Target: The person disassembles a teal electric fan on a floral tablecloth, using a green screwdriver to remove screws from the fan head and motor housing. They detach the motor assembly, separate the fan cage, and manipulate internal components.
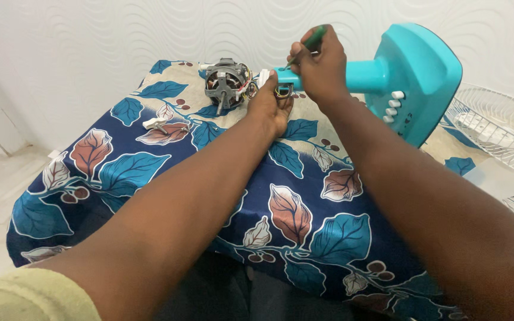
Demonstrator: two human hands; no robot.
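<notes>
There, on a table draped in a leaf-print cloth (304, 196), both hands met at the far end of a turquoise fan stand. The right hand (322, 68) was closed around a green-handled screwdriver (307, 44), gripping it from above with the fingers curled tight, the tip angled down toward the open end of the stand's neck (361, 76). The left hand (270, 107) lay just below and beside it, palm down on the cloth, its fingers pressed up against the neck's end where yellow wires (282, 91) looped out; whether it pinched the wires or merely steadied the neck could not be told. The two hands were touching or very nearly so. The neck ran rightward into the stand's base (426, 71), which was tipped on its side with a row of white buttons (392, 107) facing the camera. Just left of the hands sat a bare fan motor (226, 83), its shaft pointing toward the viewer and coloured wires trailing toward the neck. Farther left on the cloth, well apart from the hands, lay a small white part (153, 123). At the right edge, beyond the base, a white wire grille (498, 128) lay flat.
</notes>
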